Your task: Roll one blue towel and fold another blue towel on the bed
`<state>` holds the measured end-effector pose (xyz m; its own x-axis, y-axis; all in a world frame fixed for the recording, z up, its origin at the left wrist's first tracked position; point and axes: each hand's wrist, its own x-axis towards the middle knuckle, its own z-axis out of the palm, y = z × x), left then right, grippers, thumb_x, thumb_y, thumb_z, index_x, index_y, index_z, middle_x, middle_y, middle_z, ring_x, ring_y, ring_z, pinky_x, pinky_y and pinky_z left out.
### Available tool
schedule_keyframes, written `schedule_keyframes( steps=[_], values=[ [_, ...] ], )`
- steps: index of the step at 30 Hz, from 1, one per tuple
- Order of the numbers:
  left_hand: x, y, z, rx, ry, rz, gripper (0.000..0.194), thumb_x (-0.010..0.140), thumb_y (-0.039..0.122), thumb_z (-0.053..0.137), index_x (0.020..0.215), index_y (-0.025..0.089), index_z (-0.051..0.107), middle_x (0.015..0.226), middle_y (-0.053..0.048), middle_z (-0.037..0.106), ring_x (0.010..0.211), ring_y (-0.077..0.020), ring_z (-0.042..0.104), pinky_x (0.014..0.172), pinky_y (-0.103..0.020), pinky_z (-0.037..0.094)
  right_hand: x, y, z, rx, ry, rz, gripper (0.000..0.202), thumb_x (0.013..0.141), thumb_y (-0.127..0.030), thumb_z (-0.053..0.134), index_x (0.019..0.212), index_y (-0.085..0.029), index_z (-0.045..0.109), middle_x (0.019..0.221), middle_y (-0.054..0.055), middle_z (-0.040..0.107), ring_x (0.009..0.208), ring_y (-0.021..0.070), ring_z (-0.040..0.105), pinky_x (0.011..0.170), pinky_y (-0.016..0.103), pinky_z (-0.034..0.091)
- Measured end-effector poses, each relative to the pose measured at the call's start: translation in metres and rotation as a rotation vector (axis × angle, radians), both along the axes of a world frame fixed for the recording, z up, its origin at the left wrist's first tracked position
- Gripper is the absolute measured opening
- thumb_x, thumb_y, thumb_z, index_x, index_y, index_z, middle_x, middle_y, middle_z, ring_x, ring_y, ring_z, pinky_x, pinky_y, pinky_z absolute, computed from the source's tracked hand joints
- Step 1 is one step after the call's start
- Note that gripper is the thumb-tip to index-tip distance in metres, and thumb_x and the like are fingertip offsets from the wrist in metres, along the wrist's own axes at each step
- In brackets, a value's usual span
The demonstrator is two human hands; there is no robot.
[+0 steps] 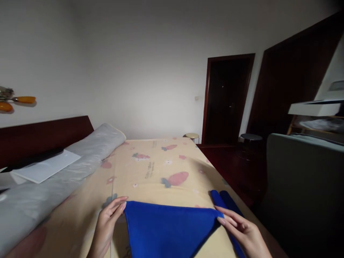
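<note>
Two sets of fingertips pinch the upper corners of the blue cloth (pixel 166 229). I see my left hand (pixel 107 220) at lower left of the frame, fingers together and slightly curled on the left corner. My right hand (pixel 243 231) at lower right lies flatter, fingers extended along the right corner. Between them the cloth lies spread on the printed yellow bedsheet (pixel 158 168), low in centre frame, a rolled blue strip (pixel 225 200) just beyond my right fingers.

A bed (pixel 150 168) with a carrot-print sheet stands against a plain white wall (pixel 134 64), its dark headboard (pixel 40 136) at the left. Two dark wooden doors (pixel 227 100) stand at the right, with a round stool (pixel 192 136) beside them in dim light.
</note>
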<state>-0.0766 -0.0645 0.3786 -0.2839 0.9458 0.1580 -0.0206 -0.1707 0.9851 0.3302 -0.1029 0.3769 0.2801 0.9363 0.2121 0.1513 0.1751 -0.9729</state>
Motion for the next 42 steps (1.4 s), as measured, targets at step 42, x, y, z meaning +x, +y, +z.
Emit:
schedule_keyframes(
  steps=[42],
  values=[
    [0.01, 0.033, -0.009, -0.225, 0.167, -0.174, 0.055, 0.047, 0.06, 0.082, 0.077, 0.016, 0.07, 0.066, -0.011, 0.075, 0.051, -0.0243, 0.068, 0.044, -0.028, 0.043, 0.002, 0.047, -0.045, -0.165, 0.242, 0.207, 0.048, 0.067, -0.066, 0.069, 0.078, -0.02, 0.059, 0.071, 0.005, 0.072, 0.054, 0.0176, 0.065, 0.046, 0.024, 0.04]
  ],
)
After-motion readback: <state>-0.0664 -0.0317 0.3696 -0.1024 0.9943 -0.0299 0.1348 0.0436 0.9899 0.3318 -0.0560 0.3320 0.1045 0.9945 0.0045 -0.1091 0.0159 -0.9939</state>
